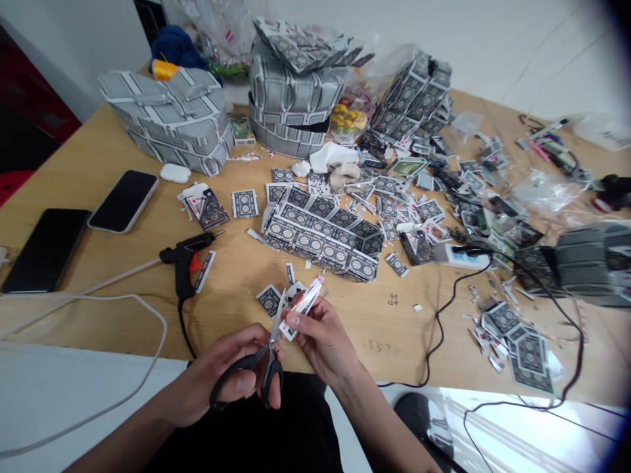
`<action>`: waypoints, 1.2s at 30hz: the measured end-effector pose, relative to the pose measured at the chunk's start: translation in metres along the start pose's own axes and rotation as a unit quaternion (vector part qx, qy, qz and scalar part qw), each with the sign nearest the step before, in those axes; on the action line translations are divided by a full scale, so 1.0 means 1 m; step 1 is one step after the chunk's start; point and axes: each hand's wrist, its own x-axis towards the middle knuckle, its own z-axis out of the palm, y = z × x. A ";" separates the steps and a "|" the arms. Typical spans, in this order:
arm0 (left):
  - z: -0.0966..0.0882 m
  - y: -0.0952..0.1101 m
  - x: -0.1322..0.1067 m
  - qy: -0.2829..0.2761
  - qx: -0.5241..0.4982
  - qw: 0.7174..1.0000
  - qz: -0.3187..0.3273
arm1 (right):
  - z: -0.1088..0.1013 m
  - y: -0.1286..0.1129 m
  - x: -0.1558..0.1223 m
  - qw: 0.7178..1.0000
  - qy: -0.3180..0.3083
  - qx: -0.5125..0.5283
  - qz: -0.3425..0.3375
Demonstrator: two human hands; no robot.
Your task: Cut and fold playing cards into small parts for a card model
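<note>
My left hand [224,374] is closed around black-handled scissors [261,364], whose blades point up toward a folded playing card [302,307]. My right hand [323,338] pinches that card between thumb and fingers, right at the blade tips. Both hands hover over the near edge of the wooden table [374,328]. A small patterned card piece [269,299] lies on the table just beyond the scissors.
A black glue gun [187,259] stands left of my hands, its cord trailing off the edge. Two phones [123,200] and an earbud case lie far left. A glued sheet of cards [323,240], card-covered bags [170,118], loose scraps and black cables crowd the middle and right.
</note>
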 end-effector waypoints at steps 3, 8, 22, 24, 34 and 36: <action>0.000 0.001 0.000 -0.004 0.002 1.000 -0.004 | 0.000 -0.003 0.000 1.000 0.006 0.002 -0.003; 0.000 0.000 0.000 -0.009 -0.011 1.000 -0.008 | -0.002 -0.006 -0.001 1.000 -0.007 -0.006 -0.008; -0.001 -0.006 0.004 -0.036 -0.112 0.993 -0.017 | 0.003 -0.012 -0.005 0.998 0.000 0.014 -0.060; -0.001 -0.003 0.001 -0.044 -0.060 0.997 -0.026 | 0.001 -0.012 -0.002 0.996 0.051 0.013 -0.078; -0.012 0.007 -0.020 0.147 0.303 0.941 -0.016 | -0.011 -0.020 -0.003 0.937 0.166 -0.229 -0.205; -0.011 0.008 -0.018 0.161 0.382 0.909 -0.036 | -0.004 -0.023 -0.004 0.927 0.160 -0.267 -0.209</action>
